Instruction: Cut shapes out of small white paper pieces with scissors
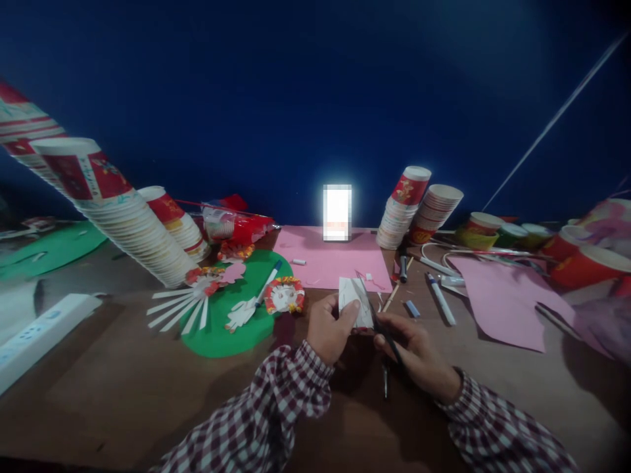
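Observation:
My left hand [329, 330] is closed around a small white paper cup [355, 302], held on its side above the brown table [123, 387]. My right hand [413, 351] pinches a thin dark pen [386, 336] whose tip rests against the cup's side. Both sleeves are red-and-white checked. Just left of my hands lies a green paper shape [231, 328] with a round red-and-yellow paper ornament [284, 295] and white paper cut-outs [241, 314] on it.
Leaning stacks of paper cups [123, 217] stand at the left and cup stacks [419, 207] at the back. A pink sheet [335, 259] lies before a glowing phone [337, 211]. Markers [441, 299], another pink sheet [503, 299] and red cups [586, 263] sit right. A white power strip [39, 328] lies far left.

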A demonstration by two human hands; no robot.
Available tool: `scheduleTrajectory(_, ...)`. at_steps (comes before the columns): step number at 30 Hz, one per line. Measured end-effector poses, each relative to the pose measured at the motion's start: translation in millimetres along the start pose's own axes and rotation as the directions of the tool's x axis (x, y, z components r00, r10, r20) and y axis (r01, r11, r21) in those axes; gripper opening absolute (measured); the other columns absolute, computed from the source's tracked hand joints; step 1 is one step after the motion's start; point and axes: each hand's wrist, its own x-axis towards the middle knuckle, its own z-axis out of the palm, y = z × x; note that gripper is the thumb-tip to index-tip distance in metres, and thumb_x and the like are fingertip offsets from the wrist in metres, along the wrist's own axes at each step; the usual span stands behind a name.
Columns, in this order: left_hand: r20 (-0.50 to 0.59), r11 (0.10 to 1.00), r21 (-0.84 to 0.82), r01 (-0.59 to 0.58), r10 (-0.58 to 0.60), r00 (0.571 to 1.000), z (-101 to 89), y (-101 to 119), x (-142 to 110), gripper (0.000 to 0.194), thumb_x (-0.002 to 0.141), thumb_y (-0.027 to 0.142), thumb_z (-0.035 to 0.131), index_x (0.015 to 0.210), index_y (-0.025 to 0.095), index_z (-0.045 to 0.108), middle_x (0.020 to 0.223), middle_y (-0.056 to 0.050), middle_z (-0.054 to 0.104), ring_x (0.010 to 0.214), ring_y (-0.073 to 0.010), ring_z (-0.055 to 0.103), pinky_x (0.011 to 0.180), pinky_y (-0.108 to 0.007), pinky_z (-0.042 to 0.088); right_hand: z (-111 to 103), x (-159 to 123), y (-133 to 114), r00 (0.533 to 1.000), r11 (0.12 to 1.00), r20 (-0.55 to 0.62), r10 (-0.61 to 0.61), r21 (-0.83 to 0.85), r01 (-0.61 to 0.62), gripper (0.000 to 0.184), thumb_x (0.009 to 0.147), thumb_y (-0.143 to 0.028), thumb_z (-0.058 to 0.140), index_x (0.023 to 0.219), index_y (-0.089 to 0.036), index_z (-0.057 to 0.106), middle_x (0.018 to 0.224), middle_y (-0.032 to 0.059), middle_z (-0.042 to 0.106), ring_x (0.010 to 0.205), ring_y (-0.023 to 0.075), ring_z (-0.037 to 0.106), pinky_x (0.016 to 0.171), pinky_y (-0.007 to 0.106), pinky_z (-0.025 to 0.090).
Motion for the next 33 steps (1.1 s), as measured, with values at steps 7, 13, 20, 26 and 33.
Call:
scheduleTrajectory(7, 0.022, 1.0, 0.012, -0.002, 0.001, 1.0, -1.6, -2.3, 0.3, 0.028, 0.074, 0.036, 0.059, 0.082, 0.01, 0.067, 0.07, -0.005, 0.065, 0.06, -0.0134, 0.056, 0.056, -0.023, 0.045, -1.7, 0.4, -4.0, 0.999, 0.999, 0.008, -0.033, -0.003, 0.033, 0.032, 0.083, -0.03, 0.057, 0.114, -0.021, 0.06, 0.1, 0.0066, 0.07, 0.089, 0.0227, 0.065, 0.078, 0.031, 0.054)
scheduleTrajectory(13, 0.054, 1.0, 0.006, -0.001, 0.001, 0.999, -2.3, -2.3, 1.2, 0.03, 0.074, 0.035, 0.059, 0.087, 0.009, 0.068, 0.076, -0.008, 0.067, 0.065, -0.016, 0.059, 0.061, -0.026, 0.048, -3.4, 0.2, -5.0, 1.0, 1.0, 0.013, -0.017, 0.021, 0.017, 0.035, 0.083, -0.03, 0.059, 0.116, -0.019, 0.058, 0.098, 0.0068, 0.07, 0.082, 0.0197, 0.066, 0.075, 0.029, 0.054)
scheduleTrajectory(20, 0.059, 1.0, 0.0, 0.006, -0.006, 0.998, -2.9, -0.5, 0.6, 0.03, 0.073, 0.036, 0.06, 0.085, 0.01, 0.068, 0.074, -0.007, 0.068, 0.065, -0.0161, 0.059, 0.06, -0.025, 0.048, -3.9, -0.1, -2.9, 1.0, 1.0, -0.013, -0.013, -0.005, 0.013, 0.036, 0.081, -0.033, 0.059, 0.115, -0.019, 0.059, 0.094, 0.0074, 0.07, 0.079, 0.021, 0.066, 0.072, 0.03, 0.055)
scheduleTrajectory(26, 0.063, 0.999, -0.031, 0.013, -0.011, 0.998, -1.8, -0.5, 0.3, 0.028, 0.072, 0.036, 0.061, 0.083, 0.011, 0.068, 0.076, -0.007, 0.068, 0.066, -0.0163, 0.06, 0.061, -0.026, 0.049, -3.8, -0.8, -1.4, 1.0, 0.999, -0.011, -0.024, -0.023, 0.024, 0.034, 0.083, -0.03, 0.058, 0.115, -0.019, 0.058, 0.093, 0.0062, 0.07, 0.082, 0.0213, 0.066, 0.073, 0.03, 0.055)
scheduleTrajectory(33, 0.072, 1.0, -0.019, 0.017, -0.016, 0.997, -2.8, -0.8, 0.5, 0.031, 0.072, 0.037, 0.061, 0.084, 0.009, 0.067, 0.075, -0.008, 0.068, 0.065, -0.0171, 0.06, 0.06, -0.026, 0.049, -4.9, 0.9, -6.4, 0.999, 0.999, 0.0, -0.036, -0.032, 0.036, 0.033, 0.083, -0.033, 0.057, 0.113, -0.019, 0.06, 0.098, 0.0073, 0.07, 0.088, 0.0226, 0.066, 0.076, 0.03, 0.055)
